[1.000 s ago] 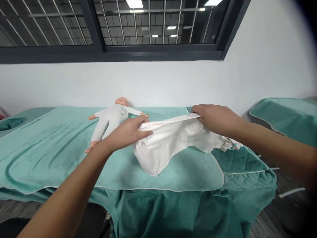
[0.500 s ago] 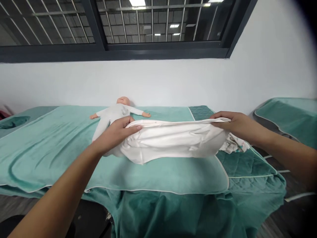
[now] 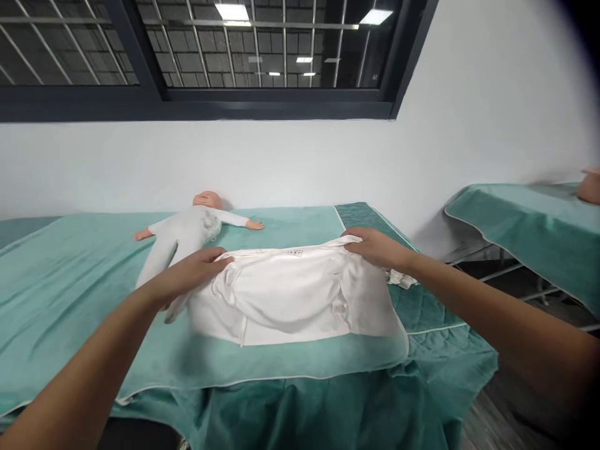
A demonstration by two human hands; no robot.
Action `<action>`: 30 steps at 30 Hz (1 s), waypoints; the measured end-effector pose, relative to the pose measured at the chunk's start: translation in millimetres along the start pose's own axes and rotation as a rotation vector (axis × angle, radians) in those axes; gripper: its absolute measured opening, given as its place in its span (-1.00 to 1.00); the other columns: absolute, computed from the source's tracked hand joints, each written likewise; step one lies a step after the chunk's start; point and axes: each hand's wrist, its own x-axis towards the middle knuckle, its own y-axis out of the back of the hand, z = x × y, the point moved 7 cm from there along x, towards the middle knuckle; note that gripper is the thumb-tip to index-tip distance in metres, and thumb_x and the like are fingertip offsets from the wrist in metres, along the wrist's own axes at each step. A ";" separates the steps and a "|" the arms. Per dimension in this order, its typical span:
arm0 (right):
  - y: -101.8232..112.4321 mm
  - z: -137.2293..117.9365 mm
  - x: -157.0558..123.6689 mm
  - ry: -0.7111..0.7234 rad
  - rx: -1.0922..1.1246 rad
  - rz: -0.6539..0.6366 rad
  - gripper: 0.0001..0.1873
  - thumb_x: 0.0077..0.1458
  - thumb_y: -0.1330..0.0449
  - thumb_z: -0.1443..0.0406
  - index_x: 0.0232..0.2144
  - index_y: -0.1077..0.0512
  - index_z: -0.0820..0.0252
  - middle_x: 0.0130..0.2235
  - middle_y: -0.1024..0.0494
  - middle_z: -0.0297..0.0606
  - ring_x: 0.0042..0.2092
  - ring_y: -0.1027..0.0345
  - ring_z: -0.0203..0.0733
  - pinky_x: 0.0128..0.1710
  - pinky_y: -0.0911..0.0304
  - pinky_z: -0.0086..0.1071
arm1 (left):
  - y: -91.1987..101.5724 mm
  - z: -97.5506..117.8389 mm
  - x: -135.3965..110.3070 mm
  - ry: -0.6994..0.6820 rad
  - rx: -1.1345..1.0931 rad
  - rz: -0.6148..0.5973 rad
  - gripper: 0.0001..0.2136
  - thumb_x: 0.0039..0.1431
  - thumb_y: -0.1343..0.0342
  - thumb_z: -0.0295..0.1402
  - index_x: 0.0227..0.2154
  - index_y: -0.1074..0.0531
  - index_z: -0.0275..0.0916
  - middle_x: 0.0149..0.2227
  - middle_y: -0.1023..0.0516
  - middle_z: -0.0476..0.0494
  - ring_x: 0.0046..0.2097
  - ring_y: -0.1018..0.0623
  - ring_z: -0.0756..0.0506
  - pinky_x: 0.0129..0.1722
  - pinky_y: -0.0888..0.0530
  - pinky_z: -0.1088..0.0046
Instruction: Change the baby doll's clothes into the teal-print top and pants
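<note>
A white garment (image 3: 290, 294) lies spread flat on a light green towel (image 3: 84, 294) that covers the table. My left hand (image 3: 194, 270) rests on the garment's far left corner with its fingers closed on the cloth. My right hand (image 3: 372, 245) grips the far right corner in the same way. A baby doll (image 3: 185, 234) in a white suit lies on its back just beyond my left hand, head toward the wall.
A darker green quilted cover (image 3: 435, 309) hangs over the table's right end, with a small crumpled cloth (image 3: 400, 278) on it. A second green-covered table (image 3: 525, 228) stands at the right, across a gap. A white wall runs close behind.
The garment was held up stretched between both hands; now it has been lowered and lies flat on the towel. Both hands came down with it and keep their grip.
</note>
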 end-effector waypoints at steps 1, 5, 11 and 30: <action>-4.4 3.7 9.7 0.004 -0.063 -0.060 -0.72 0.14 -0.09 0.25 -0.13 -0.51 0.10 -0.08 -0.60 -0.27 -0.11 -0.48 -0.10 -0.20 -0.32 -0.39 | -1.6 -1.5 8.6 -0.012 0.145 -0.021 -0.59 0.06 -0.08 0.11 -0.38 -0.47 -0.17 -0.32 -0.57 -0.11 -0.24 -0.53 -0.19 -0.31 -0.42 0.41; -17.0 14.8 56.3 0.032 -0.308 -0.121 -0.70 0.17 -0.10 0.29 -0.06 -0.49 0.09 0.02 -0.57 -0.23 0.00 -0.44 -0.07 -0.06 -0.30 -0.35 | -6.2 -12.3 52.4 0.030 0.516 -0.004 -0.62 0.19 0.06 0.02 -0.28 -0.46 -0.19 -0.13 -0.59 -0.22 -0.08 -0.53 -0.27 -0.09 -0.39 0.28; -77.8 2.2 82.8 -0.032 -0.433 0.129 -0.48 0.22 0.04 0.43 0.23 -0.23 0.34 0.23 -0.32 0.15 0.22 -0.20 0.17 0.13 -0.14 -0.05 | -46.7 -23.7 84.2 0.038 0.730 0.389 -0.69 0.28 0.09 -0.28 -0.04 -0.42 -0.28 0.06 -0.46 -0.45 0.15 -0.40 -0.39 0.08 -0.36 0.02; -184.9 -8.0 80.2 -0.120 -0.383 0.297 -0.43 0.33 0.13 0.14 0.17 -0.32 0.46 0.31 -0.24 0.14 0.36 0.00 0.24 0.31 0.10 -0.01 | -159.1 -21.3 83.0 -0.057 0.382 0.298 -0.60 0.31 0.16 -0.41 0.11 -0.38 -0.41 0.28 -0.31 -0.44 0.36 -0.24 -0.26 0.36 -0.14 0.10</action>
